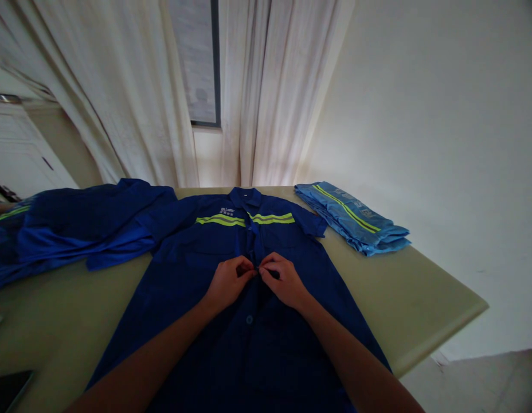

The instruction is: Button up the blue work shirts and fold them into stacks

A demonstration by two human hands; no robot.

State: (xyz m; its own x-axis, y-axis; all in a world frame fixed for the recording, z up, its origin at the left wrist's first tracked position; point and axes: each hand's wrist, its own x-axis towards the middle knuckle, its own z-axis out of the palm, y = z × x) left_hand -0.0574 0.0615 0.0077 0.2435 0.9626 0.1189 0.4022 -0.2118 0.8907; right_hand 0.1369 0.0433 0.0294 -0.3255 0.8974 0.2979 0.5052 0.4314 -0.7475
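Note:
A dark blue work shirt [192, 287] with yellow-green reflective stripes across the chest lies face up on the table [421, 298], collar away from me. My left hand [227, 282] and my right hand [283, 280] meet at the shirt's front placket at mid-chest. Both hands have their fingers pinched together on the placket edges around a button. A further button [249, 319] shows lower on the placket.
A heap of dark blue shirts [77, 229] lies at the left of the table. A folded stack of lighter blue striped shirts [356, 221] sits at the back right. A dark phone-like slab [8, 387] lies at the front left edge. White curtains hang behind.

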